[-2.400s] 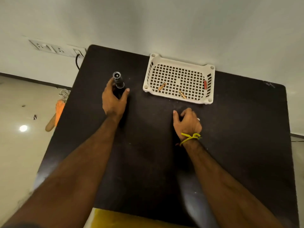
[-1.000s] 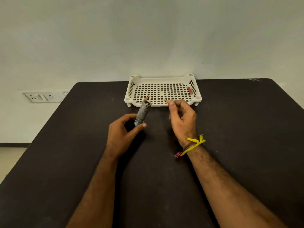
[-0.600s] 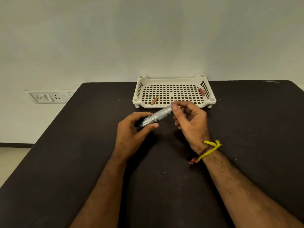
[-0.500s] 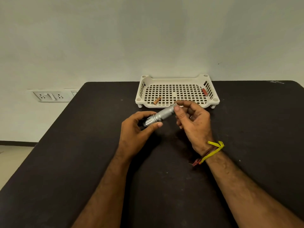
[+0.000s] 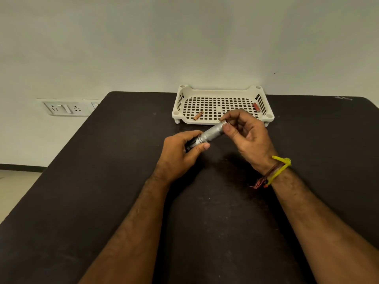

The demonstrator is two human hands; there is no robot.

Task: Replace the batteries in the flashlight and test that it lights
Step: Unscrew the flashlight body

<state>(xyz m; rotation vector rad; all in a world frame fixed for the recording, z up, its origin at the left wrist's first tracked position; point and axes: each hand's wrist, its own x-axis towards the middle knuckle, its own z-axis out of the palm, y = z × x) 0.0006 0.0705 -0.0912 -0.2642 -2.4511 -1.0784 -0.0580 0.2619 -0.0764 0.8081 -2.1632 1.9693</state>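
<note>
My left hand (image 5: 180, 152) grips the black head end of a silver flashlight (image 5: 210, 134), which slants up to the right above the black table (image 5: 114, 181). My right hand (image 5: 249, 138) pinches a copper-coloured battery (image 5: 222, 119) at the flashlight's open rear end; only the battery's tip shows past my fingers. A second copper battery (image 5: 198, 115) lies in the white perforated basket (image 5: 184, 93), near its front left. A small red piece (image 5: 256, 106) rests at the basket's right side.
The basket stands at the table's far edge against a pale wall. A white socket panel (image 5: 65, 108) is on the wall to the left. Light floor shows past the table's left edge.
My left hand lifted the flashlight and tilted it toward the right. My right hand took a battery from the basket and brought it to the flashlight's rear end. The head camera view shifted.
</note>
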